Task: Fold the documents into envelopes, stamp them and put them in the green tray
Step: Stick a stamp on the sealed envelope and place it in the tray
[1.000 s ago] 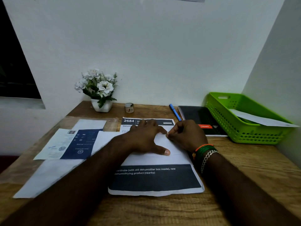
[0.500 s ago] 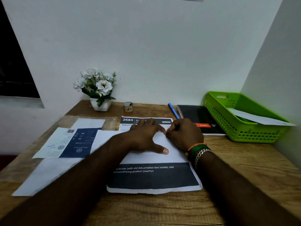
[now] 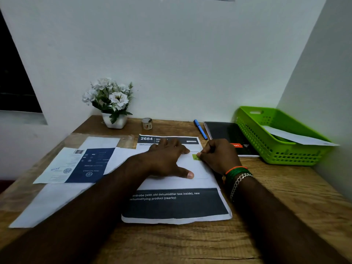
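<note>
Room: white walls [image 3: 181, 54] meet in a corner behind the table.
Table [image 3: 285, 202]: brown wood, with papers spread on it.
Green tray [image 3: 274, 145]: at the table's far right corner, with one white envelope [image 3: 297, 138] inside.
Printed sheet [image 3: 177, 204]: in the table's middle.
White envelope under the hands [image 3: 192, 166]: lies on the printed sheet.
Left hand [image 3: 167, 159]: flat on that envelope, fingers spread wide.
Right hand [image 3: 219, 155]: fingers curled, tips pinching a small green stamp [image 3: 196, 157] on the envelope.

Left hand [image 3: 167, 161] flat on white envelope [image 3: 192, 168], right hand [image 3: 219, 155] pinching small green stamp [image 3: 196, 157] at its corner; green tray [image 3: 282, 155] holding another envelope [image 3: 297, 138].
</note>
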